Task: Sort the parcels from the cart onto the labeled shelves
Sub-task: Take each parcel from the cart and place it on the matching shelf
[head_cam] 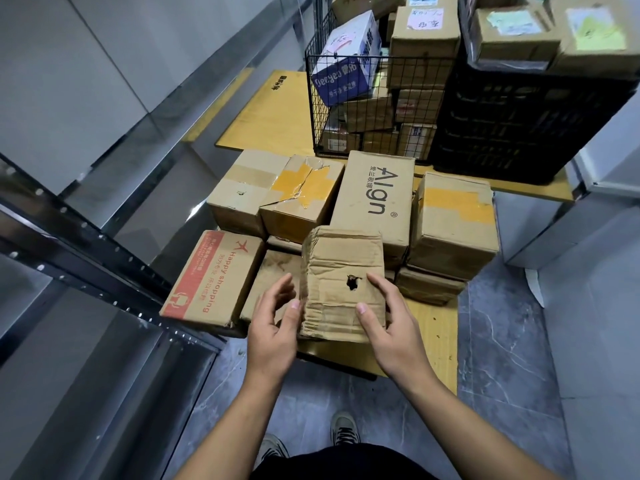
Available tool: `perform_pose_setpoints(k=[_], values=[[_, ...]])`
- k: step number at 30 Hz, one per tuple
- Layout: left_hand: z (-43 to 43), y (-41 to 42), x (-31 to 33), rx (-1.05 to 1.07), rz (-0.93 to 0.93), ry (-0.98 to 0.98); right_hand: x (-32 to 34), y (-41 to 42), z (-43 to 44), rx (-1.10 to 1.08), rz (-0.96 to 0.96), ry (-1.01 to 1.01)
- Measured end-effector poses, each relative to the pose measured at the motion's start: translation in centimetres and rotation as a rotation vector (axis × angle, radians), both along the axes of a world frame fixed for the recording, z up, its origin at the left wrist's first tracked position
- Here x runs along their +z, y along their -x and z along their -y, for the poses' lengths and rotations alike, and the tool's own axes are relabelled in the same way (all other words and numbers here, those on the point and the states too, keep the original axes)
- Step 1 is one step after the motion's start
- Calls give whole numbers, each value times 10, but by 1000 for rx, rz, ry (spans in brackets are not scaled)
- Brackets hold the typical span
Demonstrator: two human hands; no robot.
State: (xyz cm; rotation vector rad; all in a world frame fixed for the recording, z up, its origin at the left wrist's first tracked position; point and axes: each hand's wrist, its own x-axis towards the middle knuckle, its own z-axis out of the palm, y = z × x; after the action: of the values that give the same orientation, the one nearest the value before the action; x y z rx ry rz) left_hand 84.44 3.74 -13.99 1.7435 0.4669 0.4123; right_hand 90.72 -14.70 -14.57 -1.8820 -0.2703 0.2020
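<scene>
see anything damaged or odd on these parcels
Yes. The crumpled parcel that the right hand grips has a ragged hole punched in its creased top face. Behind it, the yellow-taped box left of the Align box has a torn, caved-in top seam.

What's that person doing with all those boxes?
The person is sorting parcels. Their right hand grips a crumpled brown parcel with a hole in its front, at the near end of the cart. The left hand is open beside it, thumb at the parcel's left edge. More boxes wait on the cart, like the Align box and a red-printed box. A metal shelf frame stands to the left.
</scene>
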Motion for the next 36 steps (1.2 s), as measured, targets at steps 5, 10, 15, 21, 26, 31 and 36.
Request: perform_pose_setpoints(k=[5,10,15,21,26,31,36], values=[[-5,-3,8,-47,-89,29,6,-4,-4,33,48,-27],[0,-4,17,-110,-6,240,15,-6,-11,63,130,1],[0,-3,22,-86,44,181,21,-3,-13,62,4,98],[6,-1,26,-43,25,147,35,2,-14,15,55,66],[8,1,32,-48,70,161,49,7,-16,86,53,108],[10,-2,46,-79,118,130,54,10,-18,134,64,121],[8,-2,50,-119,147,148,44,4,-18,103,-12,-124]])
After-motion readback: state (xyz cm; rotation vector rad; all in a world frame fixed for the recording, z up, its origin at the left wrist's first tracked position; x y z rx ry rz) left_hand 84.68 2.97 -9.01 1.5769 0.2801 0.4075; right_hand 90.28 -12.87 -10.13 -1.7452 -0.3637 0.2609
